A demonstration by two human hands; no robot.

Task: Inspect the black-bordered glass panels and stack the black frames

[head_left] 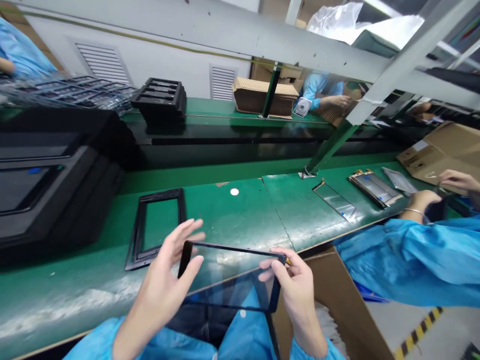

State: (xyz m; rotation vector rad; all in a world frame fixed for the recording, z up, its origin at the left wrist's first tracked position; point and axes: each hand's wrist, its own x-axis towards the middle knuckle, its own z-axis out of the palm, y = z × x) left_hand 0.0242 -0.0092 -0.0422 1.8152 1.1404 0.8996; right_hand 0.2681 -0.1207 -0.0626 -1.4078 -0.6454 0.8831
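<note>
A clear touch-screen glass panel [228,277] with a black border is held tilted over the bench's front edge. My right hand [296,285] pinches its right end, thumb in front and fingertips showing through the glass behind. A small orange flex tail shows by that thumb. At the panel's left end is my left hand [168,272], its fingers spread and raised above the top edge. The left thumb overlaps the panel's left border; whether it presses on it I cannot tell. Beyond my left hand, black rectangular frames [137,235] lie stacked on the green bench [232,220].
Black trays [71,200] are piled high at left. Another glass panel [335,200] and stacked screens [375,187] lie at right, beside a co-worker's blue sleeve [405,255]. A slanted post [330,147] rises from the bench. An open cardboard box [337,305] stands below.
</note>
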